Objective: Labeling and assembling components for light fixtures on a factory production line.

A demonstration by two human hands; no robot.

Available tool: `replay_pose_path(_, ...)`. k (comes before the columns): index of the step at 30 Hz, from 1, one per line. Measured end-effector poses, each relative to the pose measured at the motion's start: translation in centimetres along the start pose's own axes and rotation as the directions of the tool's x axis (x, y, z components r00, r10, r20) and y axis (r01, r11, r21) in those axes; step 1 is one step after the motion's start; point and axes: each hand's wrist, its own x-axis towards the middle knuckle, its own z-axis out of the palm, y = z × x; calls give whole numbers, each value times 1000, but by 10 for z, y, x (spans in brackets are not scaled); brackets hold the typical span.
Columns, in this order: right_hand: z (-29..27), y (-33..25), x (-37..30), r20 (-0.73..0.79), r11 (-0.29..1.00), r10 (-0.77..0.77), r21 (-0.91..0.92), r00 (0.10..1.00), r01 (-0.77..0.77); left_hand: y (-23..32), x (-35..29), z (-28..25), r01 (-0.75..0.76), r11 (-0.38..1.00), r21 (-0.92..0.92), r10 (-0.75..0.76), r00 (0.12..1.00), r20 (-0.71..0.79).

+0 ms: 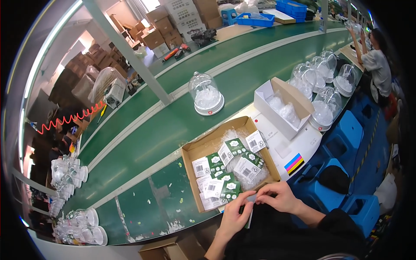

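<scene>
Firstly, clear domes [89, 234] on white bases cluster at eight o'clock on the green worktop [141, 212], well apart from the hands. One lone dome [206, 91] stands upright at twelve. Down at five, a shallow carton [190, 173] holds green-and-white cards [231, 189] and clear plastic.

By its near edge, at half past five, the left hand [235, 216] is narrowed around a thin green-edged piece [248, 223], mostly hidden by fingers and thumb. A small greyish bit [251, 198] shows between the hands. The right hand [279, 197], at half past four, has thumb and fingertips drawn close beside it; whether they grip it, I cannot tell. I'd steady the piece lightly in the left so it doesn't crease, leave fine work to the right fingertips, and keep that right elbow clear of the domes [326, 106] beyond, towards three.
</scene>
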Motion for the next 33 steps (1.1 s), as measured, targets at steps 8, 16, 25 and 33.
replay_pose_path(8, 1, -2, -2, -39, 990, -98, -101, 994, 94, 0, 2, 4, -47, 994, 95, 62, 984, -168)
replay_pose_path(16, -8, -6, -7, -18, 977, -146, -157, 989, 141, 5, 4, 11, -157, 987, 37, 159, 986, -45)
replay_pose_path(25, -1, 4, -10, -7, 989, -62, -132, 998, 60, -8, -5, 7, 117, 964, -238, -98, 991, 88)
replay_pose_path(33, -1, 17, -6, 79, 988, -26, -151, 997, 37, -27, -6, 3, 40, 996, -81, -29, 990, 137)
